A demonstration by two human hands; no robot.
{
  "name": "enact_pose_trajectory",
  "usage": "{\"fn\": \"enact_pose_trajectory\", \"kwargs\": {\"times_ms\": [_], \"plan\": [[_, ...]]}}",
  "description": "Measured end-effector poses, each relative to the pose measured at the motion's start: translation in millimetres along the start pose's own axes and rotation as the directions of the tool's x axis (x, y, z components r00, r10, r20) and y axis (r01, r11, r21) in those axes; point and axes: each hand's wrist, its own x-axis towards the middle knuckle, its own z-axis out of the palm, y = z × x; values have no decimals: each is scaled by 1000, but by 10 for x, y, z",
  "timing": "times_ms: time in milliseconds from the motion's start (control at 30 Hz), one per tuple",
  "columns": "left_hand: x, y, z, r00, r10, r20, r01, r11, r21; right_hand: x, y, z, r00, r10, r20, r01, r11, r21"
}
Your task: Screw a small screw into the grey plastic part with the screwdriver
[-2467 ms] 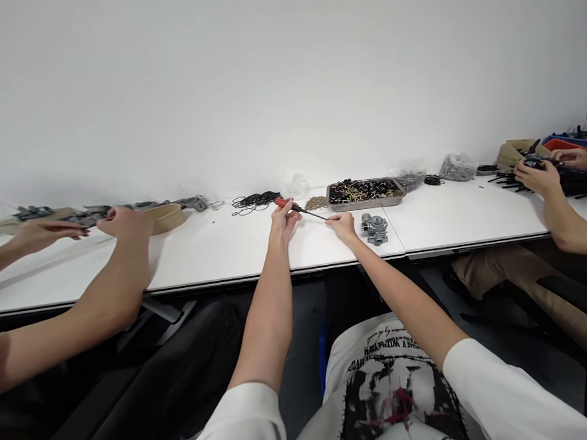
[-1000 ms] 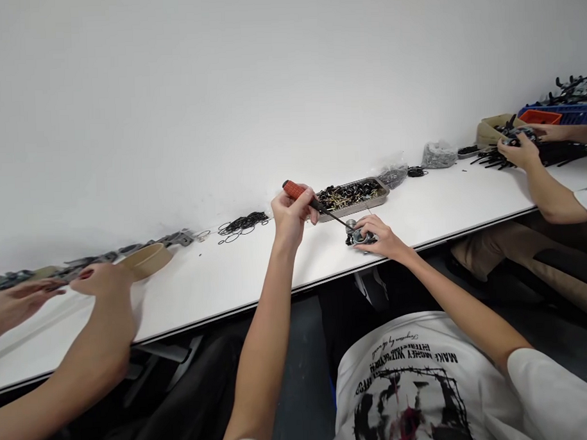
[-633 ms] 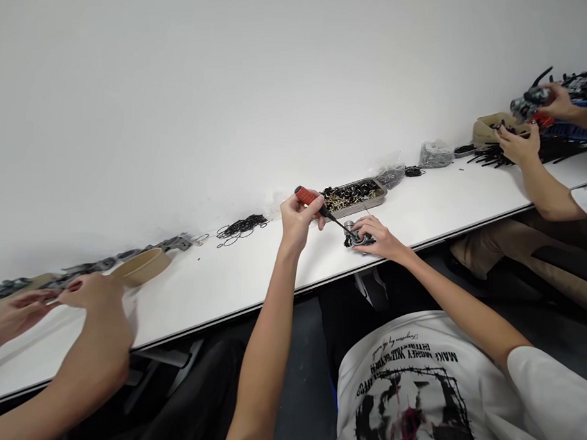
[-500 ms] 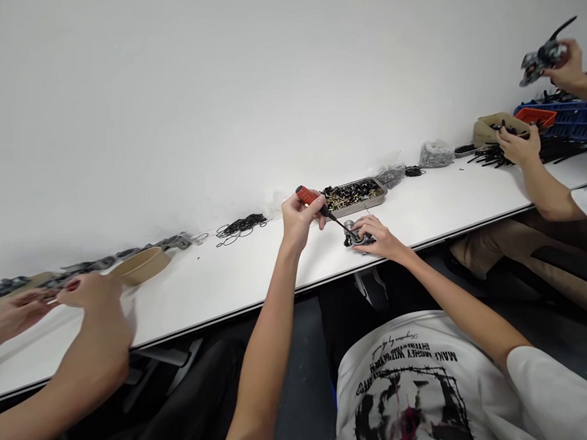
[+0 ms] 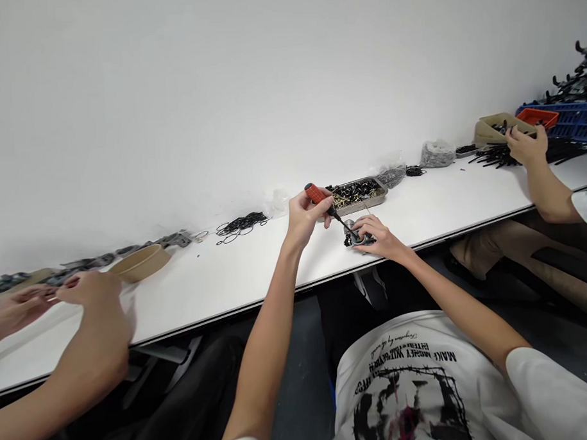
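The left hand (image 5: 305, 214) has its fingers clamped on the red handle of a screwdriver (image 5: 328, 206). Since half a second ago the handle has swung a little toward 1 o'clock and stands steeper, while the tip stays planted in the small metal part (image 5: 356, 238). That part sits on the white surface (image 5: 238, 280), near its front edge, at 5 o'clock from the metal tray (image 5: 377, 197) of small pieces. The right hand (image 5: 378, 236) has not shifted: its fingers are closed around the part, pinning it down. The steady tip and moving handle suggest the tool is working at one spot in the part. At 9 o'clock a co-worker's hands (image 5: 79, 291) are beside a tan bowl (image 5: 141, 264). At 2 o'clock another co-worker's raised hand has dropped out of sight; the other hand (image 5: 526, 144) rests at a tan bin (image 5: 495, 126).
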Motion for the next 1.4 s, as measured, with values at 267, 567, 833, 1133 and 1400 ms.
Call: {"fn": "enact_pose_trajectory", "kwargs": {"times_ms": [267, 567, 833, 1133, 1400], "plan": [[74, 305, -47, 964, 96, 246, -118, 990, 76, 8, -9, -3, 1000, 24, 9, -24, 1000, -2], [185, 445, -75, 963, 61, 262, -91, 991, 103, 9, -3, 2, 999, 37, -5, -37, 999, 40], [396, 451, 29, 959, 30, 283, -66, 990, 121, 11, 22, 7, 999, 45, -15, -44, 997, 63], [436, 459, 62, 958, -3, 288, -28, 994, 101, 8, 34, 16, 998, 69, 1, -69, 997, 39], [424, 400, 5, 970, 35, 240, -55, 995, 77, 17, 12, 9, 994, 108, -1, -108, 992, 59]]}}
